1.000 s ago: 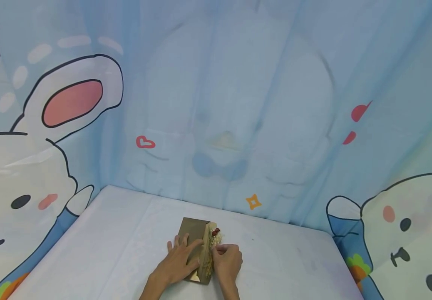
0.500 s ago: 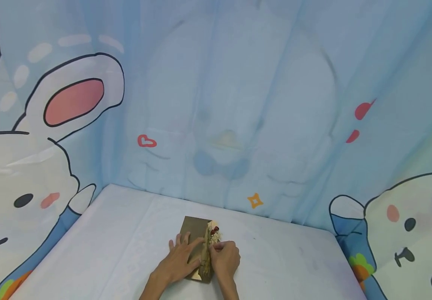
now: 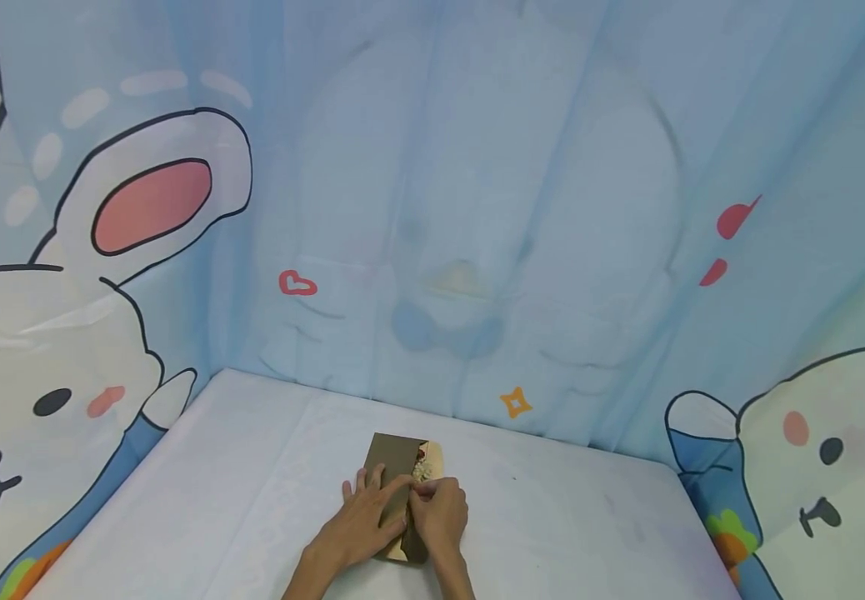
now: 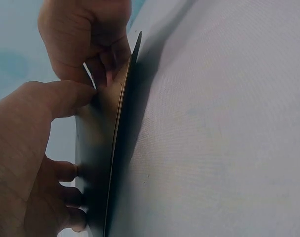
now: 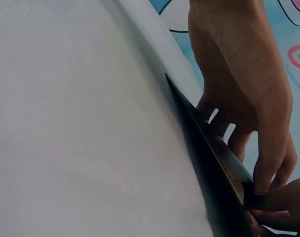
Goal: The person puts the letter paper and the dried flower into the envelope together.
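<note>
A bronze-gold envelope (image 3: pixel 390 452) lies on the white-covered table in the head view, its pale gold flap (image 3: pixel 437 460) folded out to the right. A sprig of dried flowers (image 3: pixel 425 468), cream with a bit of dark red, shows at the envelope's mouth, its lower part hidden by the fingers. My left hand (image 3: pixel 357 523) rests spread over the envelope, thumb and forefinger reaching the mouth's edge. At that edge my right hand (image 3: pixel 440 514) pinches the sprig. Both hands' fingertips meet at the opening in the left wrist view, above the thin envelope (image 4: pixel 98 138).
The table (image 3: pixel 567 508) is spread with a plain white cloth on both sides of the envelope. Behind it hangs a light blue curtain (image 3: pixel 357 200) with cartoon animals printed on it.
My right hand has moved left with the sprig, which has slid farther into the envelope's mouth, so more of the pale flap shows. The left hand stays on the envelope.
</note>
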Motion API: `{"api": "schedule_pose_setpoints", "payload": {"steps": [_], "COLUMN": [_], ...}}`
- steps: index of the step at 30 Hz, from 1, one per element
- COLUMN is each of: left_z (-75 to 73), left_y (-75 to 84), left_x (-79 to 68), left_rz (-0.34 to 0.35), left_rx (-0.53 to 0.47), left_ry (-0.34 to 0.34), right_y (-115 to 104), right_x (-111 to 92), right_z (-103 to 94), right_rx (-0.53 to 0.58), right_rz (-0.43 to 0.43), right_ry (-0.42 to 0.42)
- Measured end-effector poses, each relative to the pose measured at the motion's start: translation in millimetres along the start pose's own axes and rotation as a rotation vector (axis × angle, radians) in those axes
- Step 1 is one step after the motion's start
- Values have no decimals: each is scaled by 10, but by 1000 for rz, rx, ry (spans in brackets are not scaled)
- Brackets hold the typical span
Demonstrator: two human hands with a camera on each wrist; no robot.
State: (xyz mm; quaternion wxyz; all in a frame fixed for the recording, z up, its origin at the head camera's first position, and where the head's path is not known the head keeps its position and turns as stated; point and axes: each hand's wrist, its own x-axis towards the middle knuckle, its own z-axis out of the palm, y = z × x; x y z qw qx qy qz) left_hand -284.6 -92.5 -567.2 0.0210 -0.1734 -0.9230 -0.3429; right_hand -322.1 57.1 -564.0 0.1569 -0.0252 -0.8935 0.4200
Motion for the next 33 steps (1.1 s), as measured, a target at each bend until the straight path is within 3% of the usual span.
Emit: {"api": "schedule_pose_setpoints", "payload": {"steps": [7,15,22,29,33], "left_z": [-44,11,69,54,73], "left_y": [8,2,28,-124,-172], "left_x": [-27,-22,-20,-225,-386], "left_rz": [-19,-6,28,38,-4], "left_rx": [-13,-24,-5,16,-2], "left_ry": [-5,-16,-16,-5,-18], "right_y": [52,76,150,203,330], "right_x": [10,24,33,-71,-156], "right_z": [-58,-41,-99,-174,-324], "right_rx": [100,10,1,-115,-243], "right_rz": [15,-10,-3,31,-17], "right_ry": [-109,-117,-138,-80,-52]}}
